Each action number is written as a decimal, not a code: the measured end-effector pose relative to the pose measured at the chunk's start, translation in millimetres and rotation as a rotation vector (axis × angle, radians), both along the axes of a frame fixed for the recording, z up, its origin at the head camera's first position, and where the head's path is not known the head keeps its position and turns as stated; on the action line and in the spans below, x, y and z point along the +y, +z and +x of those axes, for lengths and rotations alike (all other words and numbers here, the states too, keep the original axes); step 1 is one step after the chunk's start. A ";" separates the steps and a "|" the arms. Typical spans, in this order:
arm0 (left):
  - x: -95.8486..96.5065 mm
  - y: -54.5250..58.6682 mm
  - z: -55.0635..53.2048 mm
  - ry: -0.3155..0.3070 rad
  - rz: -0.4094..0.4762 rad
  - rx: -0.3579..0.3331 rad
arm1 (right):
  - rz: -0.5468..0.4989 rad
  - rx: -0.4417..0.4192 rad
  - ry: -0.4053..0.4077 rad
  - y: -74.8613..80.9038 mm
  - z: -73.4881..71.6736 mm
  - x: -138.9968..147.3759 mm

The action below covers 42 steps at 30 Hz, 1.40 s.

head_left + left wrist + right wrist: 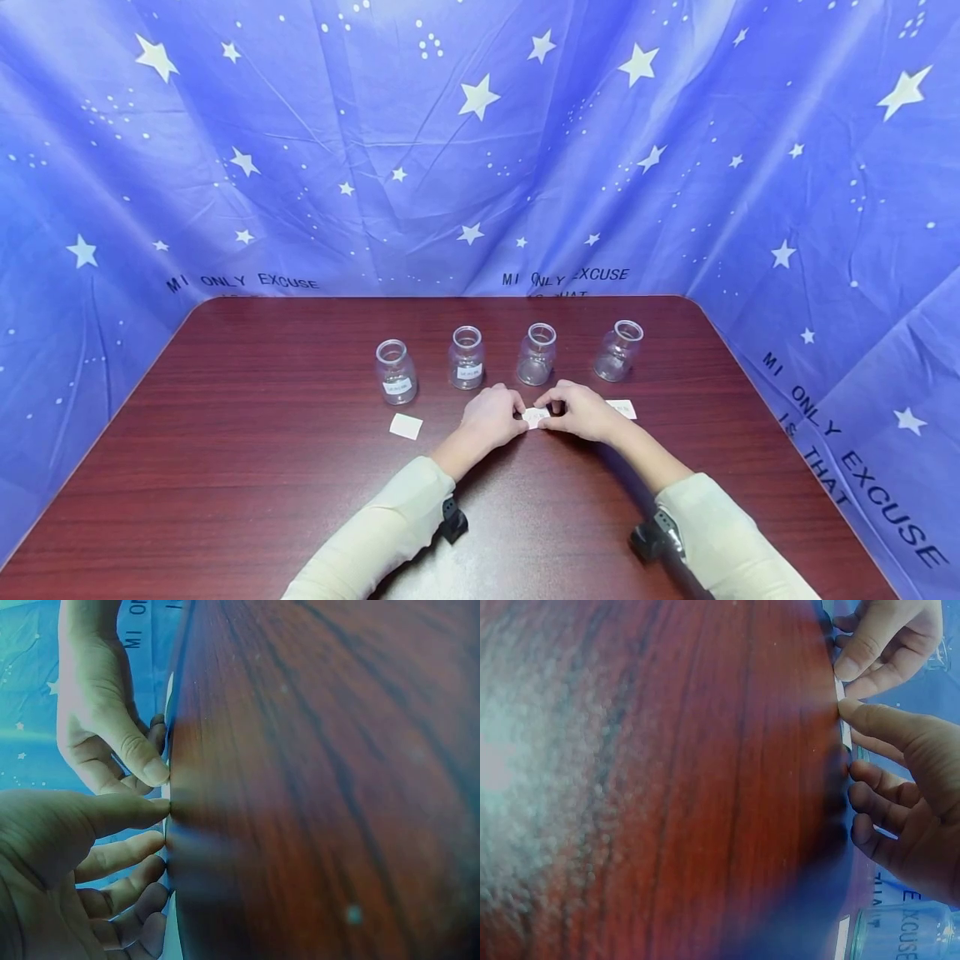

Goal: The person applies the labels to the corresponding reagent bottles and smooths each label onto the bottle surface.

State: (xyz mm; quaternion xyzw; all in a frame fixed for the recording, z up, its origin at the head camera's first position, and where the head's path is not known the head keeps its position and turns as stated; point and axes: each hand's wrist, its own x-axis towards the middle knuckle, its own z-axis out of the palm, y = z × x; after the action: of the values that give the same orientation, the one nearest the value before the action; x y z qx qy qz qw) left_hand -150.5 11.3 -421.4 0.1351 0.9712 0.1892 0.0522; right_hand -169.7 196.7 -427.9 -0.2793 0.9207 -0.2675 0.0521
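A small white label (536, 417) with dark print lies on the table, below the third glass jar (536, 367) from the left. At its left edge, my left hand (493, 414) pinches it between thumb and fingers. My right hand (587, 412) holds the opposite edge the same way. In the left wrist view, the left thumb (142, 812) and the right thumb (150, 769) sit close together at the table surface. The right wrist view shows the label as a thin white edge (839, 689) between both hands.
Two jars on the left, the first (395, 367) and second (467, 354), bear printed labels. A bare jar (619, 350) stands at the right. One white label (406, 427) lies left of my hands; another (624, 408) lies partly behind my right hand. A star-patterned curtain (420, 167) backs the table.
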 end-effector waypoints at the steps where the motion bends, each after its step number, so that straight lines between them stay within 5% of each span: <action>1: 0.1 0.0 0.1 -0.001 0.002 -0.001 | 0.001 0.000 0.003 0.6 -0.1 -0.2; 9: -0.5 -0.3 0.4 0.002 0.021 -0.009 | -0.028 0.049 0.035 -0.5 -0.6 -1.3; 42: -4.8 -0.5 -1.2 0.024 0.082 -0.003 | -0.082 0.007 -0.009 -7.3 2.4 -5.4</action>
State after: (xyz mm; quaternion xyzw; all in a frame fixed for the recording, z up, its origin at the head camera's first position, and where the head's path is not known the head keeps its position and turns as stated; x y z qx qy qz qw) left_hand -151.8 6.5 -422.0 0.1254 0.9641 0.2296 0.0459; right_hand -167.3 191.3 -435.1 -0.2781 0.9104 -0.3041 0.0364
